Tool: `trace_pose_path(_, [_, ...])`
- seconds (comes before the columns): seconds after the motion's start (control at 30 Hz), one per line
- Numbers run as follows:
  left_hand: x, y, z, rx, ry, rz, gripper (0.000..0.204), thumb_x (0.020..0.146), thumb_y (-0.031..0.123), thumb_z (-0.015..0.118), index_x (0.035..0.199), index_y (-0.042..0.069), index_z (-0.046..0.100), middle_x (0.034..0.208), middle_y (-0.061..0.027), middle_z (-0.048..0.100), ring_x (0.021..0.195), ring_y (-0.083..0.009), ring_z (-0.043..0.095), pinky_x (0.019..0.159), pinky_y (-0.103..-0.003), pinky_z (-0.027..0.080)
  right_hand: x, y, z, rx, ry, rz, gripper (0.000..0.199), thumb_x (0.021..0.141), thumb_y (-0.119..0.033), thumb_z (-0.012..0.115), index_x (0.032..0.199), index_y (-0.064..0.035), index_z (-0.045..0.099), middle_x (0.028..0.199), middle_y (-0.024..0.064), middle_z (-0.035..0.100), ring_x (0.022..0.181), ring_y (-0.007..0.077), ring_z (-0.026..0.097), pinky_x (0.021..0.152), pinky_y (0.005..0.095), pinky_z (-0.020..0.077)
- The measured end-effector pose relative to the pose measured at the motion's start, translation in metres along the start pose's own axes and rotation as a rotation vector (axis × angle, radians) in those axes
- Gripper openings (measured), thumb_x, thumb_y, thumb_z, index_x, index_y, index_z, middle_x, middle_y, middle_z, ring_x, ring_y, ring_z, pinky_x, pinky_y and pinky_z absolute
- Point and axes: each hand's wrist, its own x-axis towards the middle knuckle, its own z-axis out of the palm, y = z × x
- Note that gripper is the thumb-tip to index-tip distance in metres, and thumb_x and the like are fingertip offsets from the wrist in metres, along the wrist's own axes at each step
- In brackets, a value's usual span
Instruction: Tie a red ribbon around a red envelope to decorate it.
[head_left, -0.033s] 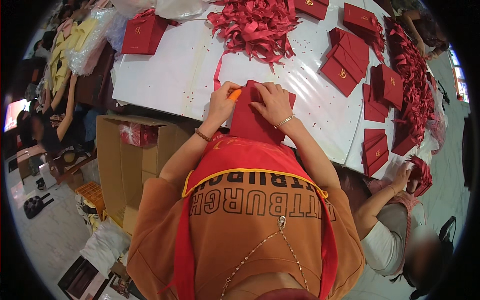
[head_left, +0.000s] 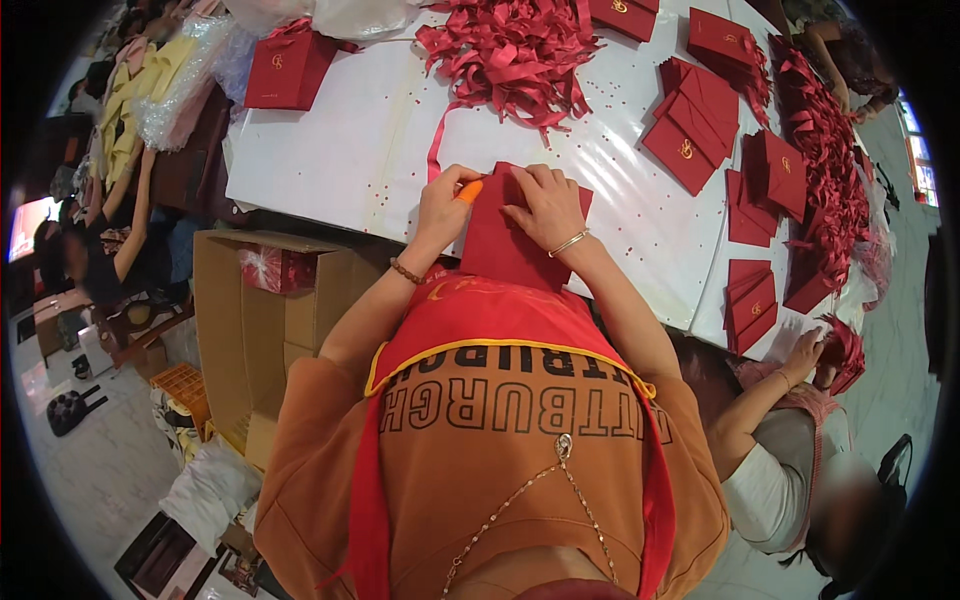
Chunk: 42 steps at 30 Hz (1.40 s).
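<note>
A dark red paper bag lies at the table's front edge, against my red apron. My left hand, with an orange cover on its thumb, is pinched closed at the bag's upper left edge; its fingertips are partly hidden. A red ribbon runs down from the ribbon heap and passes out of sight at this hand, so whether the fingers hold it too is unclear. Bent over the bag's upper right part, my right hand grips it with thumb and fingers.
Beyond my hands is a heap of red ribbons on the white table. Red bags lie in stacks at right; another bag stands far left. An open cardboard box is at my left. A co-worker's hand is at right.
</note>
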Motion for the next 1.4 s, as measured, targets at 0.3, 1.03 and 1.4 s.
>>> trace_pose_path(0.3, [-0.012, 0.004, -0.002, -0.021, -0.072, -0.103, 0.011, 0.076, 0.002, 0.058, 0.087, -0.001, 0.059, 0.077, -0.0084, 0.062, 0.068, -0.0147, 0.058, 0.062, -0.026, 0.045, 0.015, -0.001, -0.014, 0.068, 0.007, 0.032, 0.035, 0.060, -0.024, 0.073, 0.088, -0.0089, 0.058, 0.085, 0.0072, 0.051, 0.082, 0.0270, 0.048, 0.070, 0.0367, 0.0401])
trace_pose_path(1.03, [-0.004, 0.036, 0.015, 0.268, -0.064, 0.195, 0.010, 0.075, 0.003, 0.058, 0.085, 0.000, 0.061, 0.074, -0.0106, 0.062, 0.065, -0.0150, 0.058, 0.060, -0.025, 0.045, 0.023, 0.035, -0.005, 0.895, -0.483, 0.417, 0.037, 0.073, -0.016, 0.066, 0.105, 0.0003, 0.058, 0.067, 0.0024, 0.051, 0.062, 0.0122, 0.047, 0.059, 0.0265, 0.0409])
trace_pose_path(1.4, [0.003, 0.041, 0.011, 0.269, -0.142, 0.163, 0.010, 0.076, 0.004, 0.058, 0.084, 0.000, 0.061, 0.073, -0.0093, 0.063, 0.066, -0.0115, 0.057, 0.060, -0.024, 0.044, 0.029, 0.026, -0.020, 0.951, -0.533, 0.487, 0.034, 0.072, -0.012, 0.067, 0.103, 0.0000, 0.059, 0.067, 0.0006, 0.050, 0.062, 0.0089, 0.046, 0.060, 0.0238, 0.0404])
